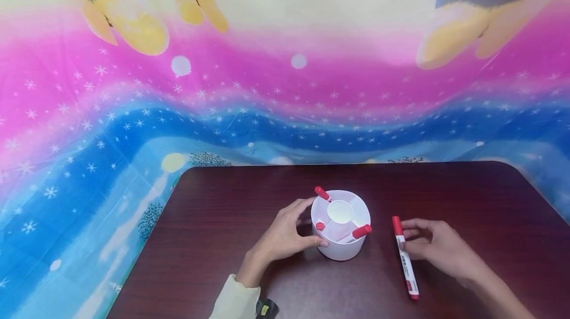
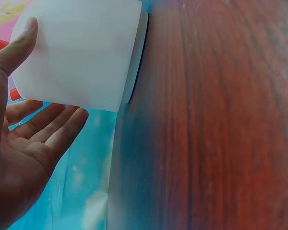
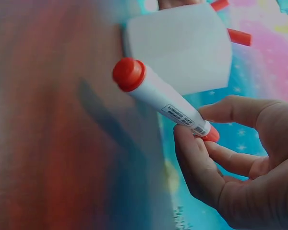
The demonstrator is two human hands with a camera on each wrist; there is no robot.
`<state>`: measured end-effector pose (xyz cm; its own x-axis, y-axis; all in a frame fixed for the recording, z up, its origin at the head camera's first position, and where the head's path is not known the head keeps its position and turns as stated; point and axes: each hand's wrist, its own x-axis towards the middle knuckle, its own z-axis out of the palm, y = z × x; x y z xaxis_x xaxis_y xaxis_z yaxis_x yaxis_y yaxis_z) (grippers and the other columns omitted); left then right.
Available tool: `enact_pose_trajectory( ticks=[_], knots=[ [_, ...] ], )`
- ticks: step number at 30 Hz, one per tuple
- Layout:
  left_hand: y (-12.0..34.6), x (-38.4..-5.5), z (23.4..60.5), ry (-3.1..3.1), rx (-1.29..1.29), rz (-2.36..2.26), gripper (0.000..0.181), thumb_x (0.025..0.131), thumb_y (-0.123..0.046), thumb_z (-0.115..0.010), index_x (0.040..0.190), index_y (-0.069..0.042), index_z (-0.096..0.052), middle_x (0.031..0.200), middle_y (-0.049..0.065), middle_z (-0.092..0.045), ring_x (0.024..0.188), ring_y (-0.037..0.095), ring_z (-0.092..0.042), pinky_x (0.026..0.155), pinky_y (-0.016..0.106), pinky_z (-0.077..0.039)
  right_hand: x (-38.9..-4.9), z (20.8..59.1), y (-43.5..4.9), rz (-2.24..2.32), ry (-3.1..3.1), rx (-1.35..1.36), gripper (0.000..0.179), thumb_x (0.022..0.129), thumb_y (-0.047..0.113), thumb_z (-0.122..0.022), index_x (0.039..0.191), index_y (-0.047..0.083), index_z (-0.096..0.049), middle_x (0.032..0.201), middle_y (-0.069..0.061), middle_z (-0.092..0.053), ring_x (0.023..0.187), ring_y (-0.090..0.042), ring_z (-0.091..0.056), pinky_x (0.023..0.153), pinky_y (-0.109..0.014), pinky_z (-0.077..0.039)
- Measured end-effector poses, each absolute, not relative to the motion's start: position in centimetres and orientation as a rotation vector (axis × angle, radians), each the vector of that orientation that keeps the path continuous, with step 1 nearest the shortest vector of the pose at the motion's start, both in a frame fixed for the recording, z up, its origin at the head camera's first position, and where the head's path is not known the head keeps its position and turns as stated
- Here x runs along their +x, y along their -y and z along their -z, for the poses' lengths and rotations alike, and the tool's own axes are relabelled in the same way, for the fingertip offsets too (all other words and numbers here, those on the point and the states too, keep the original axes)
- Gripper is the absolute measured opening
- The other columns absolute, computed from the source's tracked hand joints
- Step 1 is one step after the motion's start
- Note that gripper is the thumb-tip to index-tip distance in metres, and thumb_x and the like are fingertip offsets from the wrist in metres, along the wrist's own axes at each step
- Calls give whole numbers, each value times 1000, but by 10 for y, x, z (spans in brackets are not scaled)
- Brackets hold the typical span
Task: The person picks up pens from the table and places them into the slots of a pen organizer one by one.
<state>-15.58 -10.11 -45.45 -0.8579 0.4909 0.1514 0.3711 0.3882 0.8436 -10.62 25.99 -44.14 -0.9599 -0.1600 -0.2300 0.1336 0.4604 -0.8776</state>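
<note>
A round white pen holder [image 1: 342, 250] with compartments stands on the table. Red-capped markers are in it, one cap [image 1: 361, 231] leaning over the near right rim and another cap [image 1: 322, 193] at the back left. My left hand [image 1: 285, 232] holds the holder from the left, thumb on its near side and fingers around the far left side; the left wrist view shows the thumb against the white wall [image 2: 77, 52]. To the right, my right hand [image 1: 438, 247] pinches a white marker [image 1: 405, 264] with a red cap between thumb and fingers. The marker is apart from the holder, cap pointing away.
The dark wood-grain table [image 1: 249, 185] has a rounded far edge. Behind it hangs a colourful printed cloth [image 1: 276, 86] with snowflakes. A dark strap-like item [image 1: 267, 308] shows by the left sleeve [image 1: 236, 299].
</note>
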Motion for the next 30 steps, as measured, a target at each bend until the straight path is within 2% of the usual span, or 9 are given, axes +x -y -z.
enact_pose_trajectory(
  ticks=[4,10,24,28,30],
  knots=[
    [101,-156,454,-2512,789,-1486,96,77,-30,-100,160,-25,-50,138,-4,-64,125,13,-68,104,20,-57,-110,431,-260,1527,-2453,-45,60,96,8,-78,146,-14,-53,128,-25,-72,99,-9,-74,80,-34,-68],
    [101,-156,455,-2513,801,-1490,96,77,-30,-100,160,-25,-50,139,-4,-64,126,13,-68,104,20,-57,-116,421,-257,1557,-2473,-87,59,97,9,-78,145,-14,-52,127,-26,-72,98,-7,-75,81,-34,-68],
    [101,-155,456,-2527,800,-1478,97,77,-35,-99,160,-25,-50,141,-4,-64,125,13,-68,104,21,-57,-126,394,-241,1600,-2565,-149,58,98,14,-79,146,-6,-54,129,-26,-70,98,-6,-77,83,-23,-65],
    [101,-155,456,-2525,805,-1489,96,77,-32,-100,159,-24,-50,141,-3,-64,124,14,-68,104,20,-57,-132,384,-237,1662,-2575,-170,57,99,11,-78,148,-6,-53,126,-19,-71,98,-4,-77,84,-22,-65],
    [102,-156,456,-2523,805,-1493,96,77,-32,-100,159,-24,-51,141,-3,-64,124,13,-68,104,20,-57,-135,378,-235,1702,-2576,-182,58,99,9,-77,148,-7,-52,122,-10,-73,98,-2,-76,84,-21,-65]
  ],
)
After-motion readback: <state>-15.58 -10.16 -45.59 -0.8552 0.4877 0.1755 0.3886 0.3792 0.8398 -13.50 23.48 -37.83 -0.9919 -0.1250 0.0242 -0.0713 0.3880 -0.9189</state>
